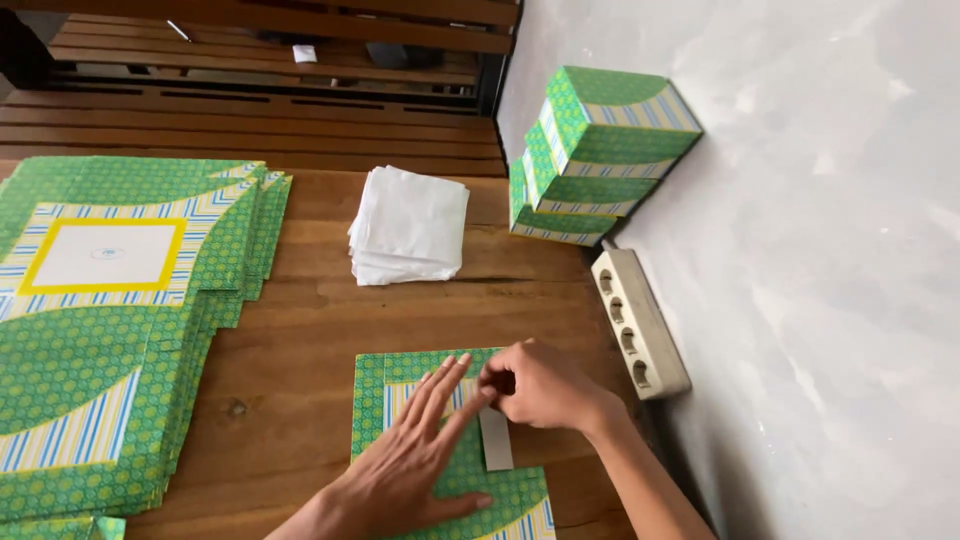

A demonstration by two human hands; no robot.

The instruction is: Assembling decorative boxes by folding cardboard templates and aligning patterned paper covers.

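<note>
I am looking down at a wooden worktop point(300, 360) running up to a grey wall point(800, 250). A big stack of flat green patterned box sheets point(110, 330) is lying at the left. Three finished green boxes point(595, 150) are leaning in a pile against the wall, with a stack of white paper squares point(410, 225) sitting nearby and a cream power strip point(640, 322) lying by the wall.

Directly below me, one flat green box sheet point(420, 375) is lying under both hands. My left hand point(420, 455) is pressing on it, open with fingers spread. My right hand point(540, 385) is pinching the top of a narrow grey flap point(496, 440) between the hands.

In my judgement, the sheet could be sliding if the flat hand eases off, leaving a crooked fold.
</note>
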